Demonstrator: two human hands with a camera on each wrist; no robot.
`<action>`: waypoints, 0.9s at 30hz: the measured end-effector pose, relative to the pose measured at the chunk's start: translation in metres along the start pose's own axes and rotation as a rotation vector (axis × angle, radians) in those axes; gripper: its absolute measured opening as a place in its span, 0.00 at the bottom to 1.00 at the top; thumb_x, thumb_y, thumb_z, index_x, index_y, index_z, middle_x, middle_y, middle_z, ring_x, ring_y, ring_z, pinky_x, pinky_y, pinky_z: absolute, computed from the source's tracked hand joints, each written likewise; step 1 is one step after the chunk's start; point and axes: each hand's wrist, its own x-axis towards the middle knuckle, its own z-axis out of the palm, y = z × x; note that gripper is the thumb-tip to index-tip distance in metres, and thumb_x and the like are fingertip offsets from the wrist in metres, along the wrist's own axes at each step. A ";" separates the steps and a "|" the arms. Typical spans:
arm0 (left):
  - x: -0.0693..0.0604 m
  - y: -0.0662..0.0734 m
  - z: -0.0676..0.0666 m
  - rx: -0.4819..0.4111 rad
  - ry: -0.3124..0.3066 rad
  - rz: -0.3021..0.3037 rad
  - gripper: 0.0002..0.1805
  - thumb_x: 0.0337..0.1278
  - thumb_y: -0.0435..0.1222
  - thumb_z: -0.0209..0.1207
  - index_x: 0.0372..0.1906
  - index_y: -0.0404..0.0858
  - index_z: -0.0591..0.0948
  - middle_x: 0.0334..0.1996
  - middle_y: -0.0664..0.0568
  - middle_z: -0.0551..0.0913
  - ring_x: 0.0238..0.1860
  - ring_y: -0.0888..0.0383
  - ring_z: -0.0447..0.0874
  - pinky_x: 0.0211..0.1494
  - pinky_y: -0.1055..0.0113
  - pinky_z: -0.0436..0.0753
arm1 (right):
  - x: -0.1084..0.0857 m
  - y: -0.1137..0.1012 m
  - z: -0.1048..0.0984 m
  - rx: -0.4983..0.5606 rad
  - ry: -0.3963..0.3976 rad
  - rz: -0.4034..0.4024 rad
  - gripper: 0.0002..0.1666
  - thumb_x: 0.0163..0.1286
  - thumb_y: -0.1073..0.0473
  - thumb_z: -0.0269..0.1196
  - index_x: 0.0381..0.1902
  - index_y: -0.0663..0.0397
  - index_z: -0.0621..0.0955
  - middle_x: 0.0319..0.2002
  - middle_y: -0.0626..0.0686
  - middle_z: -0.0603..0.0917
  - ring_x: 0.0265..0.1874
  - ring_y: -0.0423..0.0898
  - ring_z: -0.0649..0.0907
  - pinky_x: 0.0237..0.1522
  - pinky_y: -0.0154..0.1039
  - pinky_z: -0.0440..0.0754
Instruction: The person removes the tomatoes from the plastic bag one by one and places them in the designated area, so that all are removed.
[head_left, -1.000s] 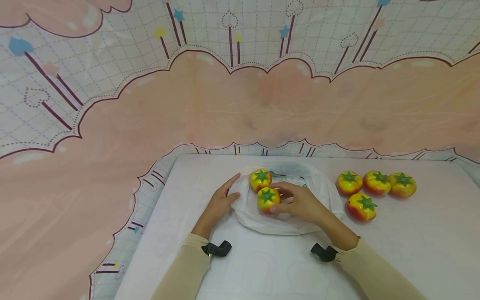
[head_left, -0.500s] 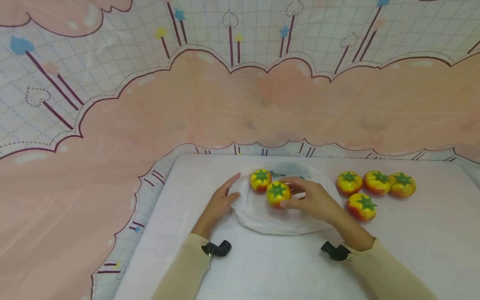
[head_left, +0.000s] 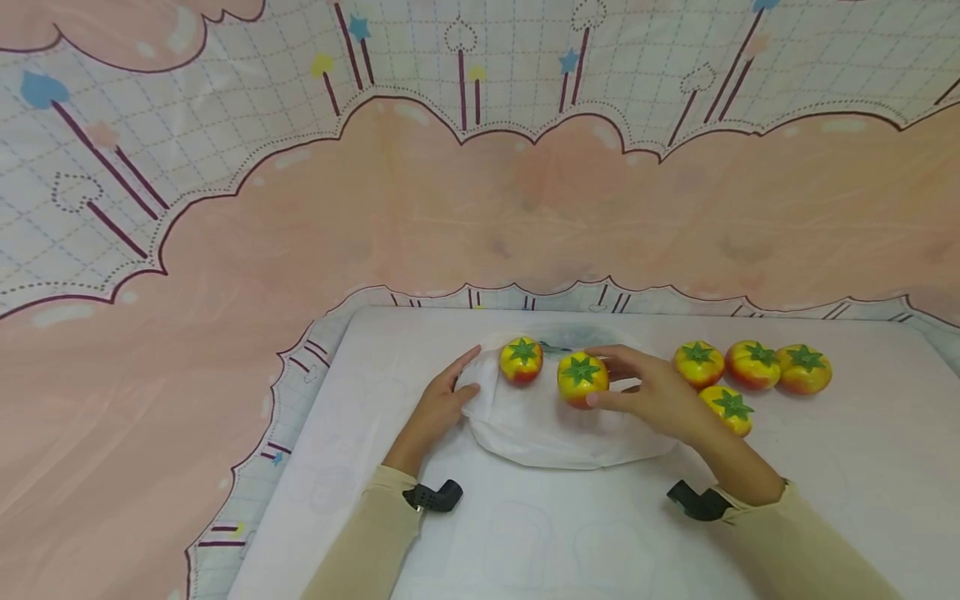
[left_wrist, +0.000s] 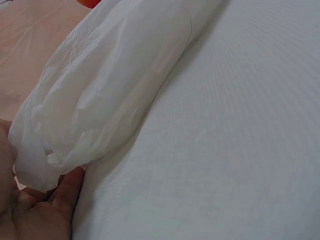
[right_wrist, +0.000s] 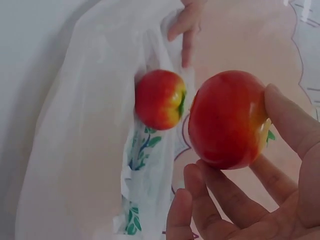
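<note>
Over a white table (head_left: 525,533), the right hand (head_left: 660,392) pinches a glossy fruit (head_left: 579,383) above the bag (head_left: 540,437). Probably light, stiff and slippery, it suits holding round its sides; the left hand (head_left: 441,404) touches the bag, grip unclear.

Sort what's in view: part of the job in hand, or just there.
Job:
red-yellow fruit in right hand
white plastic bag held by left hand
second fruit at the bag
probably four loose fruits

Just there:
patterned backdrop
wrist cameras

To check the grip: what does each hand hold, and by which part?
Right hand: a red-yellow fruit, by its sides, between thumb and fingers. Left hand: the white bag, at its left edge.
</note>
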 end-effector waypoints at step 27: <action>0.000 0.001 0.001 0.000 0.008 -0.026 0.32 0.73 0.36 0.55 0.73 0.69 0.68 0.79 0.64 0.60 0.82 0.57 0.51 0.84 0.52 0.54 | -0.032 0.012 -0.059 -0.057 0.063 0.115 0.46 0.65 0.34 0.67 0.77 0.34 0.66 0.71 0.61 0.74 0.67 0.66 0.75 0.59 0.72 0.78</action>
